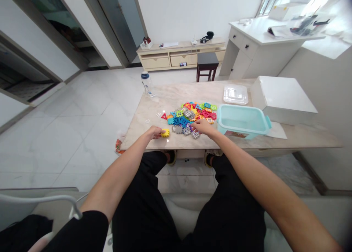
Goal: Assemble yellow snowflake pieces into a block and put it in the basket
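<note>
While my left hand (pixel 155 132) pinches a yellow block (pixel 165 133) near the edge of the table (pixel 165 94), my right hand (pixel 202 126), apart from it, is at the colourful pile (pixel 181 120) beside the turquoise bin (pixel 249 129); I cannot tell whether it grips anything.

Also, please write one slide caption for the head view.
Left hand holding a yellow block, right hand at the edge of a colourful pile beside a turquoise bin.

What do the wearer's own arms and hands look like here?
The left hand and right hand are bare, without gloves, and no watch or bracelet shows. A black sleeve leaves the left forearm uncovered; the right arm shows no sleeve within the picture.
</note>
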The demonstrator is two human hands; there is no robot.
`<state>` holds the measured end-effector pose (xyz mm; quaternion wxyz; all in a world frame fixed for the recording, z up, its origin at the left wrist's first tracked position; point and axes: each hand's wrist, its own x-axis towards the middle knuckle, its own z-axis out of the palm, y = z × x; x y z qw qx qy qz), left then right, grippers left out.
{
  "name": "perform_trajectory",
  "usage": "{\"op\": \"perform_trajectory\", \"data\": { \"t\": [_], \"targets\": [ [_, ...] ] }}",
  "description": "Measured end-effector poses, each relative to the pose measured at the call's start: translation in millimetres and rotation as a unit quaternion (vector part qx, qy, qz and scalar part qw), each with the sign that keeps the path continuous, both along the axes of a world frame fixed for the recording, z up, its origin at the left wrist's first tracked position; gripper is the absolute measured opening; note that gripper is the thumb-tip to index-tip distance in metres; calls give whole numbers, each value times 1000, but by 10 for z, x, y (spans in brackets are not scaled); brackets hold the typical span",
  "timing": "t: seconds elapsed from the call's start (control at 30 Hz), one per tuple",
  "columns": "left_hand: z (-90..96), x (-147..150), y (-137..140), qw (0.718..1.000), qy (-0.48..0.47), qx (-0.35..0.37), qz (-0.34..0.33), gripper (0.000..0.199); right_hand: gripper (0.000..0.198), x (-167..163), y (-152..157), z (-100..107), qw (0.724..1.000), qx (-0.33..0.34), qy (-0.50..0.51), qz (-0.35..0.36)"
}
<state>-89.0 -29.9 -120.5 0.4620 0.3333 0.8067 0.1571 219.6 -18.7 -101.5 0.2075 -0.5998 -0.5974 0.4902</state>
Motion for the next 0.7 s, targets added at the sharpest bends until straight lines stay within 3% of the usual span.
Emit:
{"op": "perform_trajectory", "data": {
  "t": [0.2, 0.27, 0.37, 0.47, 0.53, 0.7],
  "targets": [
    [42, -24, 12, 1000, 18, -9, -19, 40, 19, 44, -4, 15, 1000, 1, 9, -2],
    [99, -83, 24, 996, 60, 34, -60, 46, 19, 59, 4, 7, 1000, 6, 10, 0],
    [190, -185, 47, 954, 137, 181, -197, 56, 19, 75, 20, -15, 1000, 18, 7, 3],
    [215, -217, 78, 891, 106, 261, -355, 64, 20, 81, 33, -41, 999, 33, 1, 12],
    [181, -184, 101, 873, 87, 247, -411, 70, 23, 79, 38, -53, 998, 48, -9, 26],
    [21, -44, 142, 865, 141, 177, -449, 80, 29, 62, 49, -66, 994, 85, -40, 51]
  ]
}}
